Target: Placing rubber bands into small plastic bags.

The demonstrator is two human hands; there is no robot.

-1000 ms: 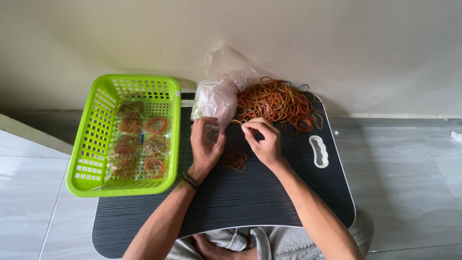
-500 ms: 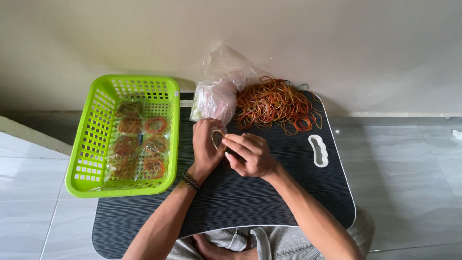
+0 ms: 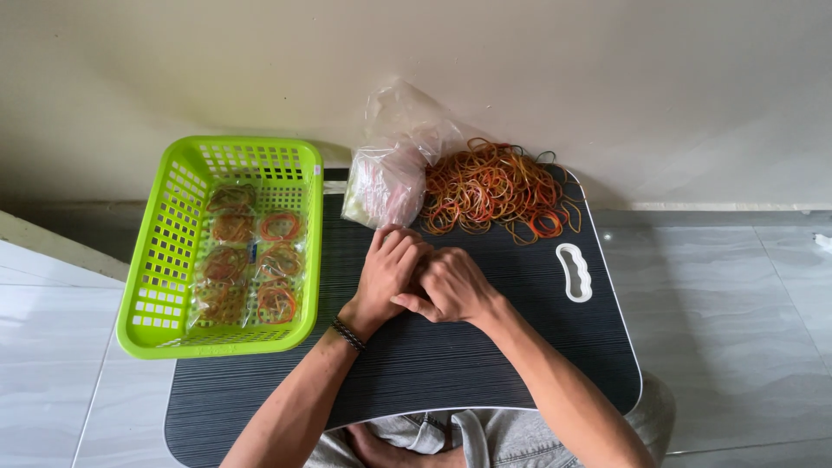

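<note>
My left hand (image 3: 388, 270) and my right hand (image 3: 451, 288) are pressed together over the middle of a dark striped lap tray (image 3: 485, 373). Their fingers are curled around a small clear bag that they almost entirely hide. A dark bracelet (image 3: 347, 334) sits on my left wrist. Just beyond the hands lies a loose pile of orange, red and yellow rubber bands (image 3: 496, 186). Beside the pile, a crumpled clear plastic bag (image 3: 387, 180) holds small empty bags.
A lime-green slotted basket (image 3: 146, 269) stands at the tray's left, overhanging its edge, with several small bags of rubber bands (image 3: 251, 260) inside. The tray has a white-rimmed handle slot (image 3: 574, 272) on the right. A pale wall rises behind; grey floor tiles lie around.
My right hand came back from the rubber band pile to my left hand. Both hands have now closed together over the small bag, a little lower on the tray.
</note>
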